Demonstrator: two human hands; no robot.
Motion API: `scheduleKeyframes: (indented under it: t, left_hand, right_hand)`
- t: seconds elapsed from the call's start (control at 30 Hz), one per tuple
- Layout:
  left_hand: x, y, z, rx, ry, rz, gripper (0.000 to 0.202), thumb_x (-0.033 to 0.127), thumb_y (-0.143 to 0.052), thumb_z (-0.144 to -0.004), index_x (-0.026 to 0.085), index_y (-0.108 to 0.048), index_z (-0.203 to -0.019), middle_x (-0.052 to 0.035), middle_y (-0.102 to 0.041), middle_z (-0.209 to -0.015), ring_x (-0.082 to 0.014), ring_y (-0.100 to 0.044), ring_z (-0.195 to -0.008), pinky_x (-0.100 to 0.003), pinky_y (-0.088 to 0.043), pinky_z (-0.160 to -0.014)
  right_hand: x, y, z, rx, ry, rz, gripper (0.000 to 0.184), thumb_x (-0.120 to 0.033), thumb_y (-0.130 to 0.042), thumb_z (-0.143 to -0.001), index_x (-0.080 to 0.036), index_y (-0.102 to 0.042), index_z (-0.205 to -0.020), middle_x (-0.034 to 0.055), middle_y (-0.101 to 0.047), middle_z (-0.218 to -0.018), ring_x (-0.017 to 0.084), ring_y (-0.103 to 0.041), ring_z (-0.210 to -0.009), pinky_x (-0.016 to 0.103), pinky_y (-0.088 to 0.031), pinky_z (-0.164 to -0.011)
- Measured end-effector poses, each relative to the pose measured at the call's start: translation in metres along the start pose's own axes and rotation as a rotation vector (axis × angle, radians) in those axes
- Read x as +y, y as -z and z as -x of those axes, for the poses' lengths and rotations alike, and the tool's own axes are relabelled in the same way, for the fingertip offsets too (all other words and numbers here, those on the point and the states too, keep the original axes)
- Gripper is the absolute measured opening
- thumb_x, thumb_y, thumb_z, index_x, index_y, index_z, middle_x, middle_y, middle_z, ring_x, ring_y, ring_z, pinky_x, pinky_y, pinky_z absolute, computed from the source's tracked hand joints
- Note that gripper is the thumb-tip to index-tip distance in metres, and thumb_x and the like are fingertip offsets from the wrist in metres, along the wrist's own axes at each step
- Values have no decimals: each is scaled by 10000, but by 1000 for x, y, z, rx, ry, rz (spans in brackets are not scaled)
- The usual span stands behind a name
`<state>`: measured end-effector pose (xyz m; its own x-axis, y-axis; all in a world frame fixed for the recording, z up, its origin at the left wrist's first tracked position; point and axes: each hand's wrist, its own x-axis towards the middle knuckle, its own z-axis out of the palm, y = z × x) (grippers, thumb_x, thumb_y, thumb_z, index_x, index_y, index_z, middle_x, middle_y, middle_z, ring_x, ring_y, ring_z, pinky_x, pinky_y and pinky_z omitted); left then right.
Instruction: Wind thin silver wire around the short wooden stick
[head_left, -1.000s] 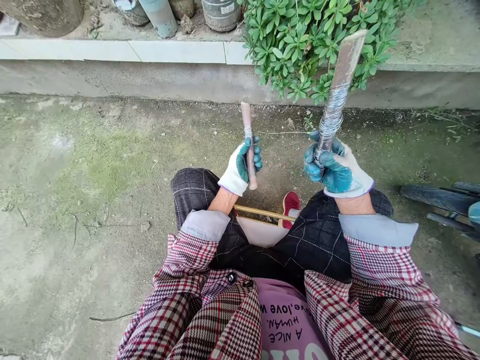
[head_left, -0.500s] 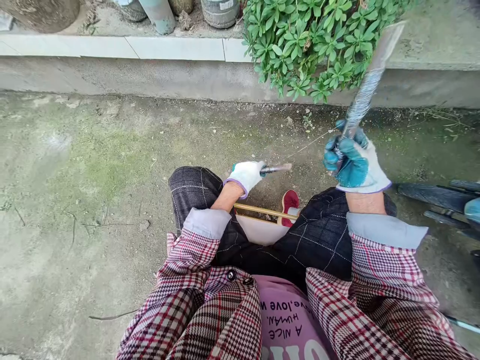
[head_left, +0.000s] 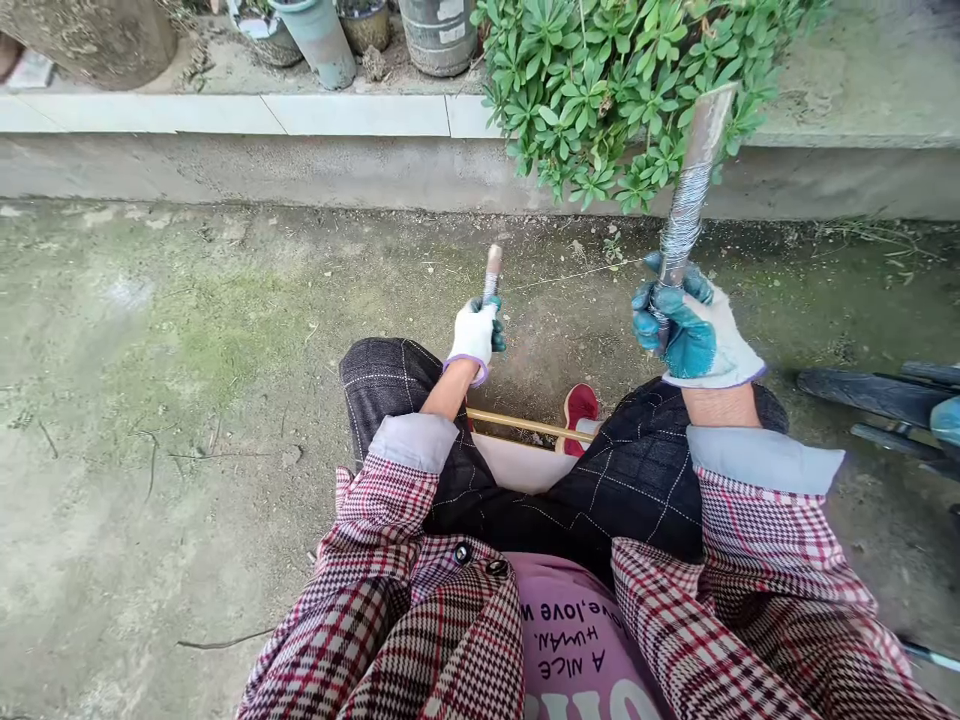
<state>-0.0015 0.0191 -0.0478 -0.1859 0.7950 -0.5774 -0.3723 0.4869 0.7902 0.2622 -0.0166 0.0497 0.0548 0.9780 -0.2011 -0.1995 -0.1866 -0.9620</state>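
Observation:
Both my hands wear white gloves with teal-coated palms and fingers. In my right hand point(head_left: 694, 330) is a thick stick wound with thin wire point(head_left: 685, 208), gripped near its lower end and pointing up and slightly right. My left hand point(head_left: 475, 335) is closed around a shorter wire-wound stick point(head_left: 492, 272), whose bare tip points away from me. A thin strand of wire point(head_left: 574, 275) stretches between the two sticks above the ground. The lower parts of both sticks are hidden by my fingers.
A leafy green bush point(head_left: 600, 100) hangs over a white-tiled ledge point(head_left: 352, 115). Pots and a blue-grey bucket point(head_left: 319, 40) stand on the ledge. Dark wheels point(head_left: 870, 395) are at the right. Between my knees, a yellowish bar point(head_left: 525, 424) crosses near a red shoe point(head_left: 580, 408).
My left hand has turned its stick from pointing right to pointing away from me. My right hand has shifted slightly left, its stick now lower and more upright.

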Motion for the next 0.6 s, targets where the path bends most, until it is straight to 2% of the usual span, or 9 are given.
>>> scheduleKeyframes:
  t: [0.07, 0.13, 0.23, 0.33, 0.43, 0.5, 0.57, 0.6]
  left_hand:
    - [9, 6, 0, -28, 69, 135, 250, 427, -606, -1045, 221, -593, -904, 74, -462, -559, -87, -395, -416, -218, -339, -441]
    - [20, 13, 2, -124, 111, 246, 359, 557, -613, -1030, 213, -646, -932, 58, -496, -571, -89, -413, -433, -222, -372, -450]
    - [34, 20, 9, -151, 87, 259, 492, 693, -590, -1010, 221, -683, -906, 29, -545, -582, -108, -500, -483, -230, -460, -505]
    - [38, 18, 19, -148, 78, 266, 610, 796, -544, -985, 218, -687, -855, 3, -585, -597, -136, -585, -543, -258, -536, -566]
    - [38, 15, 25, -226, 93, 298, 719, 885, -481, -954, 206, -695, -857, 5, -566, -581, -137, -567, -516, -281, -547, -559]
    - [37, 16, 25, -310, 96, 305, 706, 864, -488, -968, 197, -694, -858, 32, -508, -546, -107, -475, -450, -269, -505, -511]
    - [33, 18, 21, -366, 79, 290, 549, 720, -608, -1000, 192, -680, -864, 75, -431, -520, -72, -369, -405, -238, -431, -461]
    - [30, 19, 19, -354, 63, 272, 436, 609, -691, -993, 193, -667, -866, 94, -405, -515, -60, -337, -396, -224, -400, -447]
  right_hand:
    - [1, 2, -2, -2, 15, -3, 432, -372, -880, -645, -305, -683, -1023, -27, -677, -785, 124, -456, -545, 305, -313, -456]
    - [0, 7, -6, 1, 40, -9, 383, -407, -862, -678, -324, -659, -992, -31, -658, -817, 128, -419, -571, 320, -296, -499]
    - [-5, 13, -8, 42, 53, -17, 375, -472, -872, -686, -348, -641, -954, -32, -636, -841, 143, -370, -617, 329, -269, -546]
    - [-8, 17, -8, 83, 57, -59, 437, -524, -930, -633, -359, -658, -933, -27, -638, -841, 148, -355, -641, 322, -256, -552]
    - [-10, 19, -8, 96, 73, -113, 435, -520, -961, -611, -336, -663, -870, -32, -641, -830, 138, -360, -641, 319, -261, -546]
    - [-12, 22, -8, 109, 86, -134, 415, -486, -969, -615, -328, -667, -852, -34, -638, -834, 134, -366, -640, 317, -262, -548]
    - [-13, 26, -8, 140, 113, -142, 391, -439, -969, -625, -320, -662, -836, -29, -629, -841, 132, -367, -636, 317, -249, -556]
    - [-14, 28, -7, 150, 129, -141, 375, -423, -962, -639, -316, -656, -827, -25, -627, -848, 132, -370, -637, 319, -245, -562]
